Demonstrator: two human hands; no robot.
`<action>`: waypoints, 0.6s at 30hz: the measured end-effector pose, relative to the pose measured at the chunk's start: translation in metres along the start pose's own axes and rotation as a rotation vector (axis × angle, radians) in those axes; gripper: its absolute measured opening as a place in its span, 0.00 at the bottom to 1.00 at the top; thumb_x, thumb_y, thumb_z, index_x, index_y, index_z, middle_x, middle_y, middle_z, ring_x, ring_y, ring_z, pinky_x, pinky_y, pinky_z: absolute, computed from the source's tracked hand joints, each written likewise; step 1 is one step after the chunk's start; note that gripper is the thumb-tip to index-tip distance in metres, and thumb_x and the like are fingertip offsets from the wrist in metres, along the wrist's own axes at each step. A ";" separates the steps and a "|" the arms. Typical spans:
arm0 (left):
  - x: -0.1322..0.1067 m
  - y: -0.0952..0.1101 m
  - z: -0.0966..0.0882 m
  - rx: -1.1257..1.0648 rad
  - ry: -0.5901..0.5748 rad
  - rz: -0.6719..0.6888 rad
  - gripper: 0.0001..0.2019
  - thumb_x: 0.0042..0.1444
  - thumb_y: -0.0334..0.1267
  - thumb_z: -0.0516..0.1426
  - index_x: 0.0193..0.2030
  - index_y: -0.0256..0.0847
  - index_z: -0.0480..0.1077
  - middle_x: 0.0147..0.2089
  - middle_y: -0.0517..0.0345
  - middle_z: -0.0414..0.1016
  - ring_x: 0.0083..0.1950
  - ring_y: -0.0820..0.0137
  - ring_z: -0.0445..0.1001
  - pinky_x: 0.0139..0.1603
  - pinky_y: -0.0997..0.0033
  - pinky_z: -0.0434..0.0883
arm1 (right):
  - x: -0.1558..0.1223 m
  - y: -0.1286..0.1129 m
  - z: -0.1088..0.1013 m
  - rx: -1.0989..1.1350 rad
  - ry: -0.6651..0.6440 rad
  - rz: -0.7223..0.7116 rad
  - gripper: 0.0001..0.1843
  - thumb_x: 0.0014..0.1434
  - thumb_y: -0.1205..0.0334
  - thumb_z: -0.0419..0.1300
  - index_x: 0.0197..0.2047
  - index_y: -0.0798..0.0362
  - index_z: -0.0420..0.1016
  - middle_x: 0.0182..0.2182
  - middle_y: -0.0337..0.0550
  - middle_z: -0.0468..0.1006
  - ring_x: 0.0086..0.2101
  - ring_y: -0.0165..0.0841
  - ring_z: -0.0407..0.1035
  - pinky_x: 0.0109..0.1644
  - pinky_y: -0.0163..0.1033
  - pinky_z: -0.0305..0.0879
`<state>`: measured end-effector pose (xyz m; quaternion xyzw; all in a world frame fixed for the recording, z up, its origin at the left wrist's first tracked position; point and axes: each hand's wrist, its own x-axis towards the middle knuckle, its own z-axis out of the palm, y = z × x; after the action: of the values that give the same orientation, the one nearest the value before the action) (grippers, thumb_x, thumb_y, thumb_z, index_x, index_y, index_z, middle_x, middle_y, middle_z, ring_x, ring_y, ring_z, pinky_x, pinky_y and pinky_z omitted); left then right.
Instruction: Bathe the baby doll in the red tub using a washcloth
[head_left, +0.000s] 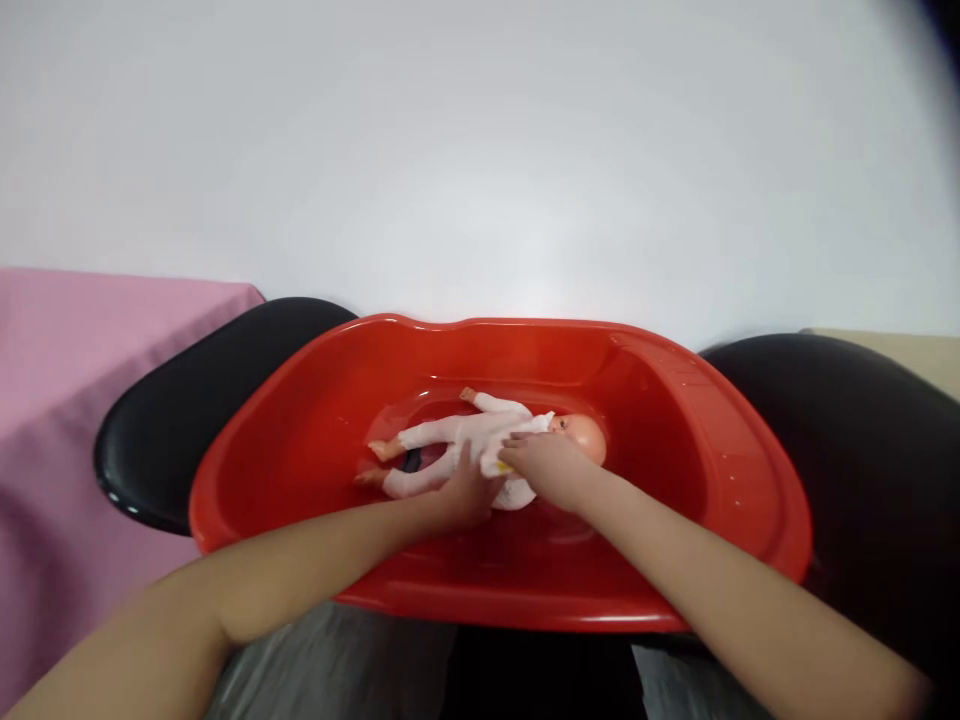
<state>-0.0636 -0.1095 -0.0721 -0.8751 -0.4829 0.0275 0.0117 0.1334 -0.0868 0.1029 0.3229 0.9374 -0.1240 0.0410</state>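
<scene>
A baby doll in a white suit lies on its back in a red plastic tub, head to the right. My left hand rests on the doll's near side at the waist, fingers laid along the white suit. My right hand lies over the doll's chest just below the head, fingers curled on the cloth. Both forearms reach in over the tub's near rim.
The tub rests across two black rounded seats, one at the left and one at the right. A pink cloth covers a surface at the left. A white wall stands behind.
</scene>
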 end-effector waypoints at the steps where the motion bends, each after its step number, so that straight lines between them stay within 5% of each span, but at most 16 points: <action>1: 0.000 -0.003 -0.002 0.037 -0.008 0.049 0.36 0.60 0.34 0.59 0.78 0.43 0.70 0.82 0.44 0.63 0.86 0.41 0.46 0.79 0.32 0.51 | 0.008 0.005 0.004 -0.057 -0.115 0.056 0.16 0.66 0.77 0.64 0.54 0.57 0.85 0.55 0.56 0.87 0.57 0.49 0.81 0.64 0.52 0.75; 5: -0.001 -0.014 -0.014 0.182 0.035 0.128 0.32 0.66 0.33 0.57 0.78 0.42 0.70 0.85 0.39 0.56 0.87 0.39 0.44 0.80 0.29 0.52 | 0.015 0.022 0.024 -0.038 -0.275 0.063 0.12 0.70 0.70 0.64 0.51 0.55 0.87 0.54 0.55 0.87 0.54 0.49 0.82 0.59 0.46 0.74; 12: 0.000 -0.022 -0.013 0.214 0.111 0.147 0.25 0.72 0.28 0.51 0.73 0.35 0.74 0.86 0.39 0.51 0.85 0.37 0.50 0.77 0.27 0.58 | 0.021 0.036 0.037 -0.025 -0.263 0.005 0.20 0.69 0.74 0.58 0.57 0.51 0.86 0.57 0.55 0.86 0.57 0.46 0.80 0.59 0.41 0.70; 18: 0.004 -0.031 -0.010 0.221 0.161 0.184 0.29 0.78 0.30 0.42 0.77 0.48 0.71 0.84 0.48 0.58 0.83 0.40 0.57 0.75 0.30 0.64 | 0.018 0.044 0.046 0.047 -0.257 0.014 0.21 0.69 0.68 0.57 0.56 0.49 0.88 0.52 0.55 0.89 0.52 0.49 0.84 0.56 0.45 0.74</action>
<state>-0.0871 -0.0892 -0.0612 -0.9085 -0.3921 0.0114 0.1441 0.1462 -0.0541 0.0462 0.3117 0.9189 -0.1861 0.1541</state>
